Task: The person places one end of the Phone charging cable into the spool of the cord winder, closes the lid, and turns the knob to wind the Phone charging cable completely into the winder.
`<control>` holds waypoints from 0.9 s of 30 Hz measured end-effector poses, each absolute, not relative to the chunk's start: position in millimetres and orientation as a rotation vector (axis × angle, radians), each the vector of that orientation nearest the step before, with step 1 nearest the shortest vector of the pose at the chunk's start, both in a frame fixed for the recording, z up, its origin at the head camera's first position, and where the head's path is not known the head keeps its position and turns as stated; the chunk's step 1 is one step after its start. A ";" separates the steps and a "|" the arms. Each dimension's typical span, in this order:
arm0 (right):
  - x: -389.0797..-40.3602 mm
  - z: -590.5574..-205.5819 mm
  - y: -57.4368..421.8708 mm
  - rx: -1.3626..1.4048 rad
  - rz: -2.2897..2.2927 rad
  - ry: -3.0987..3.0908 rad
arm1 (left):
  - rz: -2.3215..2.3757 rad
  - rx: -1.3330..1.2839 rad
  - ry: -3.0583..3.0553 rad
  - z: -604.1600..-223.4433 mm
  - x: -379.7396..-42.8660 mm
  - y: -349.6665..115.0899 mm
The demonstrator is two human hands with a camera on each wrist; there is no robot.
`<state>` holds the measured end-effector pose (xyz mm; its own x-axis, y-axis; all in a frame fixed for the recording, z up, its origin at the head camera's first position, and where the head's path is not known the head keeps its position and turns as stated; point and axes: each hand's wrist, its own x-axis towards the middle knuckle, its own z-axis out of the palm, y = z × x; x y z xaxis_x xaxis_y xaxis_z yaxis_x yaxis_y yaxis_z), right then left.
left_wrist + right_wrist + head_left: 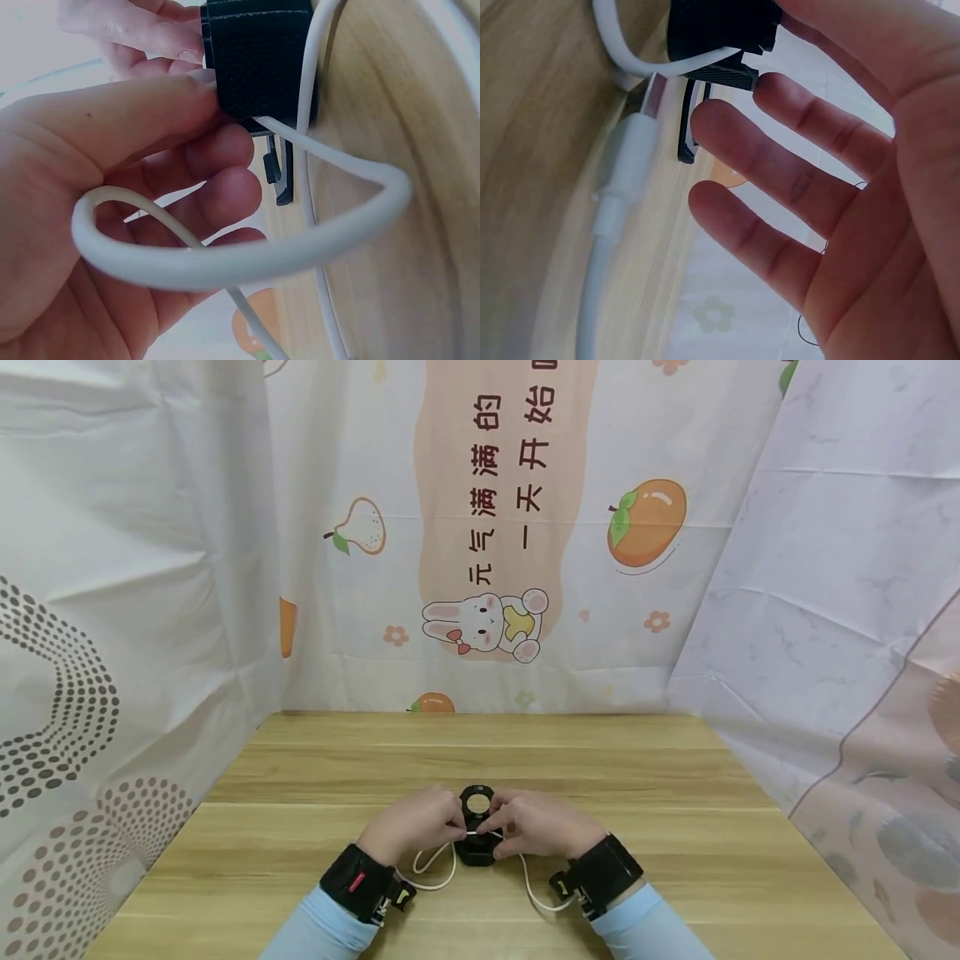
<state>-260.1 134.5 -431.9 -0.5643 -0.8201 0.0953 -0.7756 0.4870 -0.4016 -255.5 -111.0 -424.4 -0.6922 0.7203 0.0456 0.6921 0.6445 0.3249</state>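
Note:
A black folding stand (476, 858) with a round ring (476, 788) on its raised part stands on the table between the hands. A white USB cable (472, 833) runs across it, and its two lengths come out at the sides. The left hand (415, 823) pinches the cable at the stand's left side, with its thumb (176, 94) against the black body (259, 56). With the thumb, the right hand (542, 823) holds the stand's right side while its index finger lies over the cable. Its other fingers (742, 139) are spread loosely. The right fingertips' exact contact is hidden in the right wrist view.
A loop of cable (435, 887) lies on the wooden table (337, 777) at left. The cable's metal USB plug (654, 96) hangs near the right hand. Printed cloth (360, 610) closes off the back and both sides.

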 end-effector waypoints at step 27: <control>-251.6 -396.9 144.7 -1.386 -0.710 2.736 | 0.724 1.058 2.729 -411.7 -251.6 -119.5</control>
<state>-251.6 144.7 -396.9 -0.6123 -0.7637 0.2043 -0.7668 0.5107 -0.3889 -251.6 -119.5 -411.7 -0.7467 0.6631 0.0532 0.6023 0.6399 0.4773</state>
